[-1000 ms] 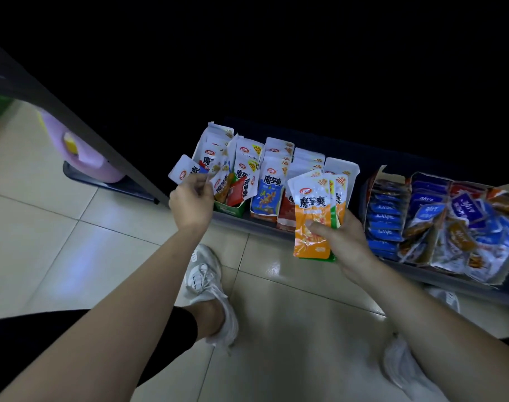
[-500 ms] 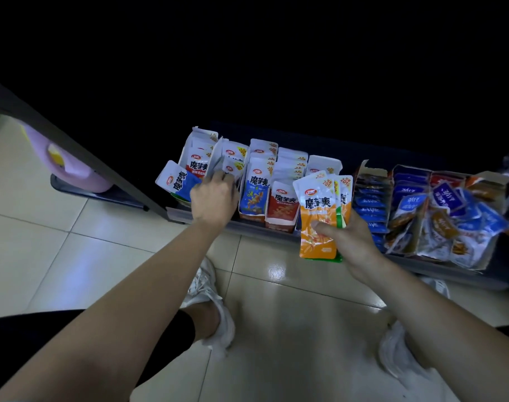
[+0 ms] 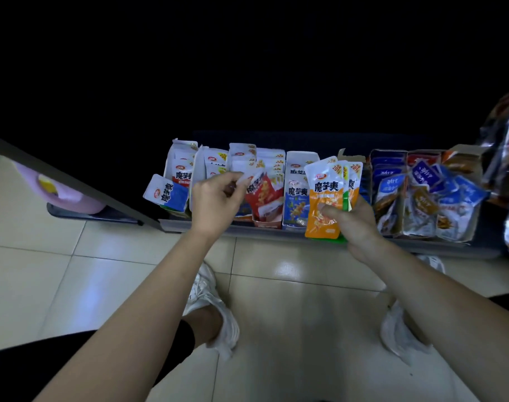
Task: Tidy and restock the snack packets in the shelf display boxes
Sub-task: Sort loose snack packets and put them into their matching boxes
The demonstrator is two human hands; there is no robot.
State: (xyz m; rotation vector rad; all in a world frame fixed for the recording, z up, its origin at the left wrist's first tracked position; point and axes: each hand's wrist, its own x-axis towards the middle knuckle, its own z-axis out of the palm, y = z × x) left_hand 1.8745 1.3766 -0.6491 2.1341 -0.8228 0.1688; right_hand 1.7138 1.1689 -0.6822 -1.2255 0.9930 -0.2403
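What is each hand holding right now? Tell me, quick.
Left hand: pinches the white top of a red packet.
Right hand: grips a bunch of orange packets.

The left hand [image 3: 215, 198] no longer grips the blue packet [image 3: 167, 194]. That packet now leans tilted at the front of the leftmost box [image 3: 179, 147]. The hand sits further right than before. Its thumb and fingers pinch the top of a red packet [image 3: 264, 194], which earlier stood upright in its box and is now raised and tilted.
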